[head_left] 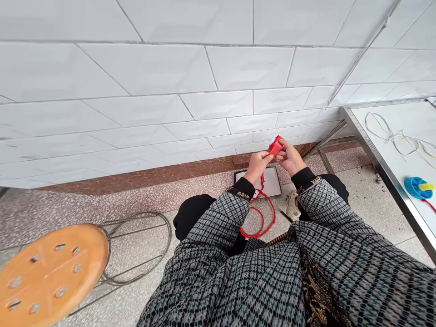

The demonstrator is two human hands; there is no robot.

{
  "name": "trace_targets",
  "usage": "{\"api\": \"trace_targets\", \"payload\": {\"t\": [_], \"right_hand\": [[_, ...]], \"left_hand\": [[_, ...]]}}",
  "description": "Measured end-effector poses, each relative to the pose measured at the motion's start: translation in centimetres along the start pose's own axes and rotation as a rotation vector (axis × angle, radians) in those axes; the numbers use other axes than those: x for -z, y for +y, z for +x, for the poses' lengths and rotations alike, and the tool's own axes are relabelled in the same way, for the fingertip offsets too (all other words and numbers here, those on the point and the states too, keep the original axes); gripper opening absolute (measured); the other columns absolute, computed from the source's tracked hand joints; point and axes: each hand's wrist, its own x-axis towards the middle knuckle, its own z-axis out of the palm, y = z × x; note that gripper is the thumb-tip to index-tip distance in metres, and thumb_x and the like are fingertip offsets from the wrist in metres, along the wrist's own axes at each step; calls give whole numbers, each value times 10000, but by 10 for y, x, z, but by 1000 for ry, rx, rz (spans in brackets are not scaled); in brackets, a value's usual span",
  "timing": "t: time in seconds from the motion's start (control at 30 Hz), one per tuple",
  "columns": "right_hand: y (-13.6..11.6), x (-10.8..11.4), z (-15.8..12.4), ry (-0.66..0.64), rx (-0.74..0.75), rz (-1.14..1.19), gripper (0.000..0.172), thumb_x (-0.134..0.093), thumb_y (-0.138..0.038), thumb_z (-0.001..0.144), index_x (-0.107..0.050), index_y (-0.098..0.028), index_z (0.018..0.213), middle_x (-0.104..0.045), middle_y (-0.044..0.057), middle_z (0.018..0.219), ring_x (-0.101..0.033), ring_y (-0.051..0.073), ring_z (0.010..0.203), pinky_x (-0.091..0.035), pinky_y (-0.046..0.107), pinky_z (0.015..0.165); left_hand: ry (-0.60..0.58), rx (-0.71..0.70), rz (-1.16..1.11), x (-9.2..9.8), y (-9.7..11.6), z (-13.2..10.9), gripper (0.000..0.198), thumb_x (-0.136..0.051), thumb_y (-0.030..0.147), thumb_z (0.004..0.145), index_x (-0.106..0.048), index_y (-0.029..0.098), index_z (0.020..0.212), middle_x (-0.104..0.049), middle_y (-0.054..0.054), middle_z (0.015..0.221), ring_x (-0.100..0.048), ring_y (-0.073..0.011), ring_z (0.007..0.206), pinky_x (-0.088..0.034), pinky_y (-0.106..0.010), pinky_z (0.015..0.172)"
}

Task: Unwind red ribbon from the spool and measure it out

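Observation:
Between my two hands, out in front of my knees, is a small red box-like piece [276,146] with a white part on its far side. My left hand [258,166] pinches its lower left edge between thumb and fingers. On the opposite side, my right hand [290,158] grips it with fingers closed. A red cord [274,213] hangs below my left hand and loops down toward my lap. Whether the cord joins the red piece is hidden by my fingers.
A white rectangular panel with a dark rim [273,180] lies on the floor below my hands. An orange stool [51,272] lies tipped at left. At right, a metal-edged table [381,168] bears pale wires [391,135] and a blue-and-yellow round piece [413,187]. The tiled wall [218,68] stands ahead.

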Motion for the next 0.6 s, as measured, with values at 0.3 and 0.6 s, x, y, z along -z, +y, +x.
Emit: {"api": "trace_targets", "payload": {"t": [0.3,0.6], "right_hand": [[-14,1,-14,-46,-216,100,356,-509,-172,1117,-463,-193,764,-380,-125,491,-249,-3,303,-206,122,313],[-20,13,-34,-70,-286,9,269,-488,-142,1098,-531,-176,835,-467,-104,516,-256,3,290,-211,122,302]], "left_hand": [[-16,14,-5,11,11,2,906,-773,187,821,-391,164,1642,-545,96,602,-434,-100,532,-310,-239,570],[-393,-49,29,29,19,1,1047,-837,304,805,-315,172,1702,-620,60,629,-631,-150,588,-447,-245,619]]}}
